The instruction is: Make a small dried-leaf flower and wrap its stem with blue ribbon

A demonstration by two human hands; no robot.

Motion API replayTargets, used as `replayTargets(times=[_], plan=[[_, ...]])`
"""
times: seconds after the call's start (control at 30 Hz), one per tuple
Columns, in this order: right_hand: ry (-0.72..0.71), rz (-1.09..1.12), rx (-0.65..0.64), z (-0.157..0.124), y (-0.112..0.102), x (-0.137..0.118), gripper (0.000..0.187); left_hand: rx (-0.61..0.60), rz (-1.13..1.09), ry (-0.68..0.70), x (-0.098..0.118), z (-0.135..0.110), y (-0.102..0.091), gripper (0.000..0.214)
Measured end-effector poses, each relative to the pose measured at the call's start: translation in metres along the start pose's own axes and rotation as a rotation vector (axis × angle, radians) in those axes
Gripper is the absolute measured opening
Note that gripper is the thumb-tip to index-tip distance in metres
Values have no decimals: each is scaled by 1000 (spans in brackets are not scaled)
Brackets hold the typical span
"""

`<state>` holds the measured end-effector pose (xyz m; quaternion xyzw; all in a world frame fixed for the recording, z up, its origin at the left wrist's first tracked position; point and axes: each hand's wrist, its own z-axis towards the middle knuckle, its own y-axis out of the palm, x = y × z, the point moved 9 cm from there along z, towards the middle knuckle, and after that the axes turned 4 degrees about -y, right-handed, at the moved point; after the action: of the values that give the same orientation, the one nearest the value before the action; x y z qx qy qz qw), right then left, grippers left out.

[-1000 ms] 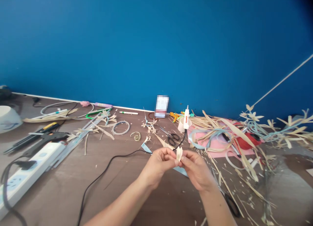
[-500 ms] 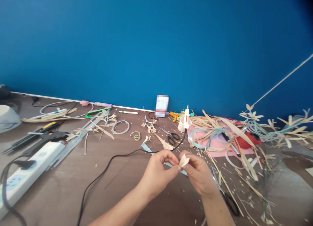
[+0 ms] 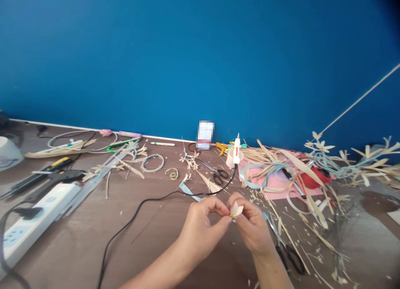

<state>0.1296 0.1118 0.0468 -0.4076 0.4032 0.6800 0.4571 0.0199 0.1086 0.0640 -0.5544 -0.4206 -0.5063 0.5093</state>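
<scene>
A small cream flower of dried husk petals [image 3: 237, 209] is pinched between my two hands, above the near middle of the table. My left hand [image 3: 204, 226] grips its lower left side with thumb and fingertips. My right hand [image 3: 251, 222] closes on it from the right, its thumb just below the petals. The flower's base is hidden by the fingertips. Beneath and behind the hands lies a pale blue strip [image 3: 189, 192], partly covered. Black-handled scissors [image 3: 289, 251] lie open beside my right wrist.
A white corded tool [image 3: 237, 149] stands in a white cup [image 3: 230, 159]; its black cable [image 3: 140, 203] crosses the table. More scissors [image 3: 218, 175] lie behind my hands. A power strip [image 3: 40, 222] and glue gun [image 3: 58, 180] are left; husk strips [image 3: 275, 155] and finished flower stems [image 3: 331, 155] pile right.
Both hands stay pinched on the flower, which has turned slightly and shifted a little right. The whole view has drifted slightly, and more of the near scissors shows.
</scene>
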Motion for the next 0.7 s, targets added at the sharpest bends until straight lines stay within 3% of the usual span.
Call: replayTargets(times=[0.7], plan=[[-83,-129,-22,-2,4,-5,13,-25,24,3,0,-1,1,4]])
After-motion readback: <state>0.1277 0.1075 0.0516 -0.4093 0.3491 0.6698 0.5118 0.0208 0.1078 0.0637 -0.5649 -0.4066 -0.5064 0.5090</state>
